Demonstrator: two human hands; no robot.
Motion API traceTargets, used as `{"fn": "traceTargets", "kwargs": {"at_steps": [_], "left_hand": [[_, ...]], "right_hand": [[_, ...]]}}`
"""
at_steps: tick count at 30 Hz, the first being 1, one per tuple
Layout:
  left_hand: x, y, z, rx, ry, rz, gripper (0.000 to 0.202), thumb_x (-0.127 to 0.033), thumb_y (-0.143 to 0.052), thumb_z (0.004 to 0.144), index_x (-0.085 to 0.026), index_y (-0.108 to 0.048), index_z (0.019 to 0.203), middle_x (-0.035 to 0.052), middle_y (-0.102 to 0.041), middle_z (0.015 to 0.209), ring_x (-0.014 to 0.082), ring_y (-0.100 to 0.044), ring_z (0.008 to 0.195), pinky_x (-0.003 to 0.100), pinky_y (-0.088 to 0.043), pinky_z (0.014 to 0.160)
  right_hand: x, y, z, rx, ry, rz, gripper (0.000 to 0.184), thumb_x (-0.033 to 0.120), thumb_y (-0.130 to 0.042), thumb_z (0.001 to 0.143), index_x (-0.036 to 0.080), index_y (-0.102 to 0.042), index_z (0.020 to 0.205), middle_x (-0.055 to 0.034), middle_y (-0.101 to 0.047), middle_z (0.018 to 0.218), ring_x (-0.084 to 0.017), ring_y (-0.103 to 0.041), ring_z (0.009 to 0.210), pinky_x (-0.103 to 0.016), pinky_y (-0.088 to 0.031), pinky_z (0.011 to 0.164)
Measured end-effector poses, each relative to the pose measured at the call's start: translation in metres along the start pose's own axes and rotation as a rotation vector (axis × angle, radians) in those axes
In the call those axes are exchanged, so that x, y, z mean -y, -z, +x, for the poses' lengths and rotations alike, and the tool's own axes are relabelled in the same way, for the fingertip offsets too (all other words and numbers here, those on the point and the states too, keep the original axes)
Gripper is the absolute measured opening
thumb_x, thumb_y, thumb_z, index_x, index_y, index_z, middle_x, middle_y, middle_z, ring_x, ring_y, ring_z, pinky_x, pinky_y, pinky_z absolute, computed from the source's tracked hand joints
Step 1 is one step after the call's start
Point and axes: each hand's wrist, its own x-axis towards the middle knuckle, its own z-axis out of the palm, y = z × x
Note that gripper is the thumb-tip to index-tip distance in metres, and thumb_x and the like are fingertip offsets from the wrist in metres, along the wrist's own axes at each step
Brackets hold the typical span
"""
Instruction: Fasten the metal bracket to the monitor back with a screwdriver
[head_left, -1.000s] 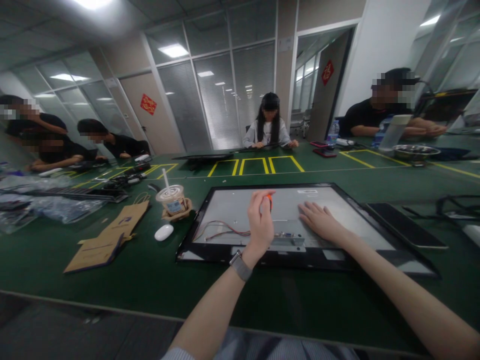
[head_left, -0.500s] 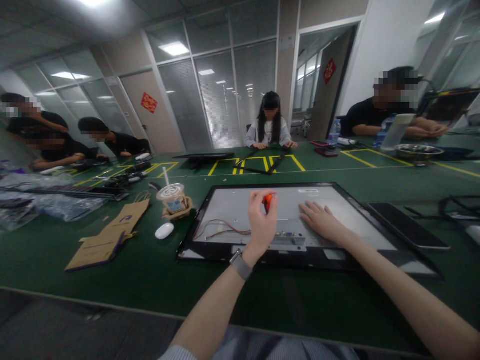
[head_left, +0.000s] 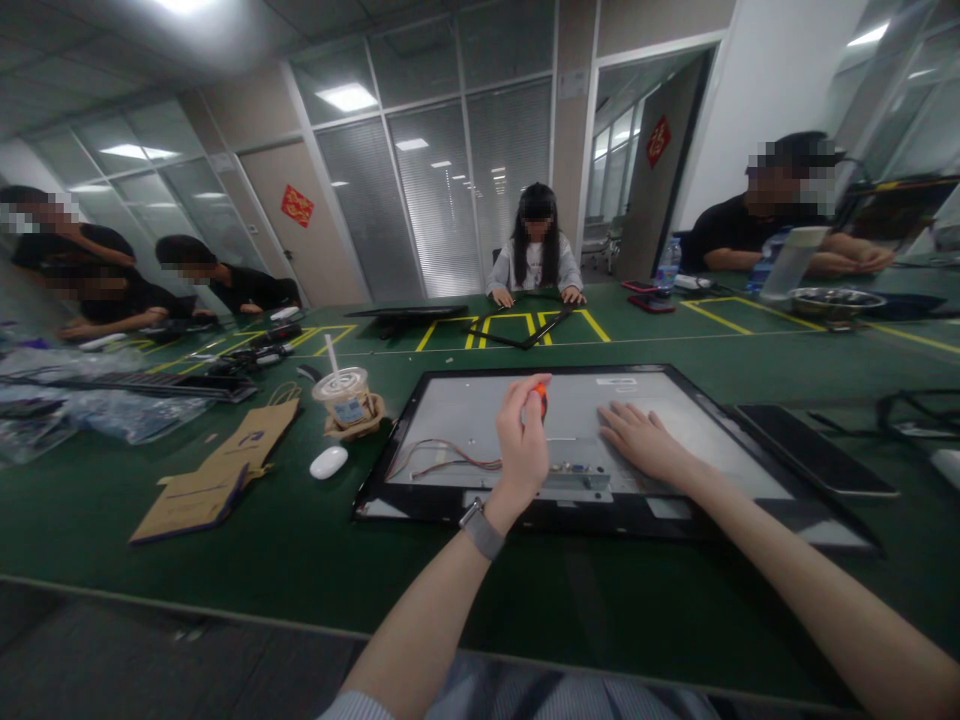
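Observation:
On the table before me lies a flat monitor panel [head_left: 450, 405] with a bare metal back and a black frame. My left hand [head_left: 523, 435], with a watch on the wrist, is closed around an orange-and-black screwdriver [head_left: 542, 400] above the panel; the shaft is hidden. Below that hand is a metal bracket [head_left: 581, 482] with ports, and thin cables [head_left: 442, 450] run to the left. My right hand [head_left: 645, 440] rests flat on the right half of the metal back, fingers stretched out and holding nothing.
To the left stand a drink cup [head_left: 343, 395] with a straw, a white earbud case [head_left: 328, 462] and a flattened paper bag [head_left: 225, 465]. A dark phone-like slab [head_left: 814, 450] lies right of the panel. Across the table a person [head_left: 536, 250] handles a black frame [head_left: 529, 335].
My left hand has turned a little, its fingers closing differently around the screwdriver handle. My right hand stays put. The person opposite has shifted their hands and the black frame slightly.

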Motion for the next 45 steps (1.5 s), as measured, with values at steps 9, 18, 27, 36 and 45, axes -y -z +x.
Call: {"fn": "traceTargets", "kwargs": {"at_steps": [9,18,27,36,45], "left_hand": [[0.0008,-0.0013,0.0008,0.002,-0.032,0.048,0.023,-0.025,-0.051,0.099,-0.019,-0.070,0.110,0.0092,-0.071,0.108,0.0196,-0.064,0.101,0.035,-0.051,0.091],[0.0002,-0.0009,0.0009,0.010,-0.022,0.033,0.023,-0.025,-0.050,0.099,-0.019,-0.070,0.109,0.0081,-0.071,0.105,0.0184,-0.064,0.096,0.033,-0.051,0.087],[0.0005,-0.0007,0.0006,0.029,-0.011,0.031,0.023,-0.025,-0.049,0.100,-0.020,-0.069,0.109,0.0079,-0.070,0.105,0.0189,-0.064,0.096,0.033,-0.051,0.086],[-0.0015,-0.0023,-0.0017,0.067,-0.039,0.023,0.022,-0.024,-0.049,0.100,-0.020,-0.069,0.110,0.0071,-0.070,0.102,0.0184,-0.064,0.092,0.033,-0.051,0.083],[0.0005,-0.0045,-0.0032,0.083,-0.054,0.045,0.023,-0.027,-0.049,0.101,-0.021,-0.069,0.110,0.0075,-0.071,0.101,0.0194,-0.065,0.090,0.035,-0.052,0.082]], "right_hand": [[-0.0002,-0.0004,0.0007,0.007,0.003,-0.014,0.058,0.039,-0.021,0.102,0.017,-0.046,0.149,-0.0185,-0.043,0.157,-0.037,-0.039,0.143,-0.062,-0.035,0.111],[-0.0009,0.0002,0.0014,0.005,0.003,0.004,0.058,0.039,-0.020,0.101,0.018,-0.047,0.149,-0.0179,-0.044,0.156,-0.037,-0.039,0.143,-0.062,-0.036,0.111],[0.0007,-0.0017,0.0002,-0.024,0.012,0.011,0.060,0.040,-0.019,0.100,0.019,-0.048,0.148,-0.0189,-0.045,0.155,-0.038,-0.040,0.142,-0.064,-0.036,0.110],[0.0011,0.0014,0.0005,0.015,-0.005,0.006,0.060,0.040,-0.020,0.101,0.018,-0.045,0.150,-0.0178,-0.042,0.157,-0.036,-0.037,0.144,-0.062,-0.035,0.111],[-0.0013,-0.0044,0.0021,-0.011,0.011,-0.020,0.058,0.037,-0.020,0.101,0.017,-0.046,0.149,-0.0198,-0.043,0.156,-0.037,-0.040,0.143,-0.064,-0.036,0.110]]}}
